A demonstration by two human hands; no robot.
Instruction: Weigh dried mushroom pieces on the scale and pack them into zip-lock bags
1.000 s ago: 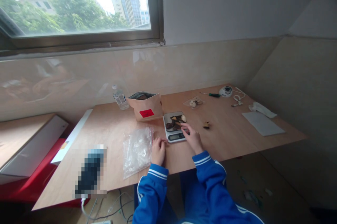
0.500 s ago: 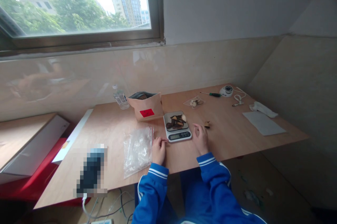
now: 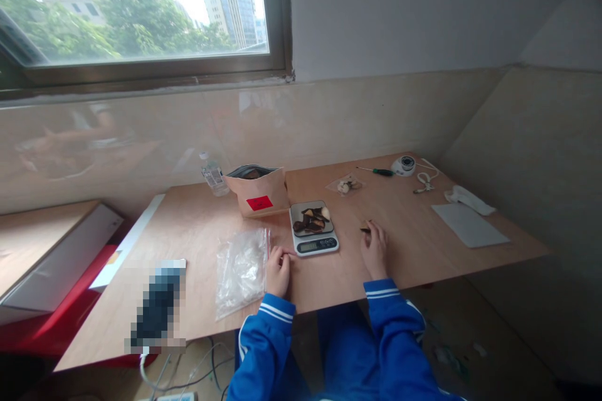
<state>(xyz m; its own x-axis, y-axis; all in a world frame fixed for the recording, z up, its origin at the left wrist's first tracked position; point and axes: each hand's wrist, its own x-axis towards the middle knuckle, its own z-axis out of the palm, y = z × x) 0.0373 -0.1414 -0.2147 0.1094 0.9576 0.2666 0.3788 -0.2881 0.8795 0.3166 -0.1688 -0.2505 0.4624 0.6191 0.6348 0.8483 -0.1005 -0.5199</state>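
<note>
Seated at a plywood worktop [image 3: 197, 225] beneath a city-view window [image 3: 136, 5], a person in blue sleeves with white cuff stripes rests both hands on the board. The left hand [image 3: 278, 270] lies at the red-striped edge of a clear plastic bag [image 3: 241, 269], its fingers [image 3: 288, 253] loosely curled with the tips touching the bag's rim; whether they pinch it cannot be told. The right hand [image 3: 375, 249] lies palm down to the right of a small digital scale [image 3: 313, 228], its fingers [image 3: 371, 229] stretched out and reaching a small dark piece [image 3: 364, 229] that lies on the board at the fingertips; whether it is gripped cannot be told. The scale sits between the two hands, a little beyond them, its steel plate heaped with dark and pale dried pieces [image 3: 311, 219]. To the near left lies a blurred-out dark object [image 3: 155, 307]. Just behind the scale stands an open kraft paper pouch [image 3: 258, 192] with a red label, and a plastic bottle [image 3: 211, 174] stands beside it to the left. Farther right lie a small clear packet of pale pieces [image 3: 345, 185], a green-handled screwdriver [image 3: 377, 171], a round white device [image 3: 404, 165] with a white cord [image 3: 426, 179], a crumpled white cloth [image 3: 469, 199] and a sheet of paper [image 3: 469, 225].
</note>
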